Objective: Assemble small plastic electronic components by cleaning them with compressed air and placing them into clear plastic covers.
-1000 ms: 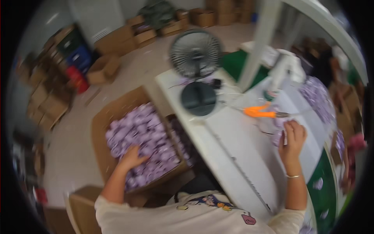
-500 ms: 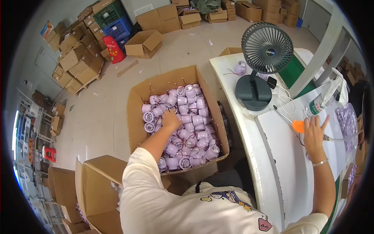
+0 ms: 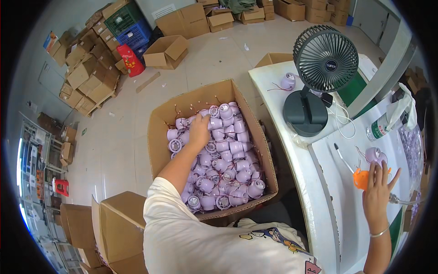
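A cardboard box (image 3: 159, 150) full of lavender cup-shaped parts (image 3: 222, 145) with thin red wires stands in front of me. Inside it, toward the far left, my left hand (image 3: 199, 132) has its fingers bent over one of these parts; its fingertips are partly hidden. On the white table to the right, my right hand (image 3: 376, 194) has its fingers stretched out and the little finger spread. Its fingertips touch the near side of a single lavender part (image 3: 373, 154). Beside those fingers lies an orange piece (image 3: 361, 179) with a white stem and dark tip.
A dark desk fan (image 3: 305, 112) stands on the table (image 3: 292, 176), beside a white cable and another lavender part (image 3: 288, 82). Farther right are a clear bottle (image 3: 378, 128) and plastic wrap. Open cartons (image 3: 121, 219) stand at my lower left; stacked boxes (image 3: 93, 75) are at the back left.
My left hand has moved slightly farther across the box. My right hand has come down and toward me; a lavender part now shows beyond its fingertips. The view has shifted slightly.
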A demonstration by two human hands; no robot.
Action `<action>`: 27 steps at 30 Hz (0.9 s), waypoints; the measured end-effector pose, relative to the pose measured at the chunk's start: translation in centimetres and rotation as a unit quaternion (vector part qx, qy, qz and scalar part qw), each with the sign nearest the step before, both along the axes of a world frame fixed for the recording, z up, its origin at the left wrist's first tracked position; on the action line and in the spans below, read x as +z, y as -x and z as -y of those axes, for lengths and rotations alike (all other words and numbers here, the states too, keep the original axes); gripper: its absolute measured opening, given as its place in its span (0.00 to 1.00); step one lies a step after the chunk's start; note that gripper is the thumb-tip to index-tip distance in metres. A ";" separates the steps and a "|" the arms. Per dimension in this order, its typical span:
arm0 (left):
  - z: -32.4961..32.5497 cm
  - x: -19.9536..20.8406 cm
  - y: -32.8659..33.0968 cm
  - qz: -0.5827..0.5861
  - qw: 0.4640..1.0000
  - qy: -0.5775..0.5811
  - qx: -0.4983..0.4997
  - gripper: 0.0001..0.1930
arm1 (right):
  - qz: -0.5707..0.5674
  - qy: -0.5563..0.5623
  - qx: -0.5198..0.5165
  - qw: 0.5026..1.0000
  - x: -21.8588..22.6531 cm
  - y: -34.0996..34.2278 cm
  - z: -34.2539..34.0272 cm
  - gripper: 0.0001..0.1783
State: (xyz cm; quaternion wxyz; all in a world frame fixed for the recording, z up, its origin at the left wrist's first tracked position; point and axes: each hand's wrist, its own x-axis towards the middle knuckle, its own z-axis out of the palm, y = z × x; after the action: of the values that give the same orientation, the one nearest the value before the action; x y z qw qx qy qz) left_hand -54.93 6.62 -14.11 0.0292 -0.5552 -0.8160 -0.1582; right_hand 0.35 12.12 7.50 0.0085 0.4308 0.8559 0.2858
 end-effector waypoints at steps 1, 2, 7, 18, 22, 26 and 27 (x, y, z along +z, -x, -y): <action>-0.9 0.0 0.6 -0.019 0.999 -0.030 -0.001 0.27 | 0.017 -0.009 -0.002 1.000 0.1 0.6 0.6 0.33; -1.6 -0.1 1.0 -0.039 0.997 -0.062 -0.003 0.26 | 0.007 0.017 -0.013 1.000 0.3 1.4 1.3 0.32; -5.4 -3.6 -0.3 -0.019 0.998 -0.052 0.041 0.29 | 0.004 0.050 0.040 0.998 1.5 4.3 2.7 0.31; -8.5 -2.1 -0.6 -0.003 0.998 0.020 0.051 0.44 | 0.033 0.163 0.142 0.976 4.3 7.4 3.2 0.28; -6.2 -1.1 -2.5 0.000 0.996 -0.087 -0.035 0.34 | 0.033 0.151 0.200 0.968 4.5 9.3 2.4 0.15; -3.2 5.6 -7.5 -0.008 0.972 -0.183 -0.150 0.27 | -0.035 0.153 0.262 0.952 4.1 14.3 1.7 0.07; -2.5 6.6 -7.9 0.000 0.963 -0.200 -0.182 0.26 | -0.014 0.162 0.248 0.955 4.0 15.5 1.1 0.05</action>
State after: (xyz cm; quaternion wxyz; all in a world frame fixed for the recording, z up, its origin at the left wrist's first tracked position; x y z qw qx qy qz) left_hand -47.04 9.15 -7.50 0.1105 -0.6769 -0.6533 -0.3205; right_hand -15.15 11.03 11.53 -0.0048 0.2023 0.9705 0.1309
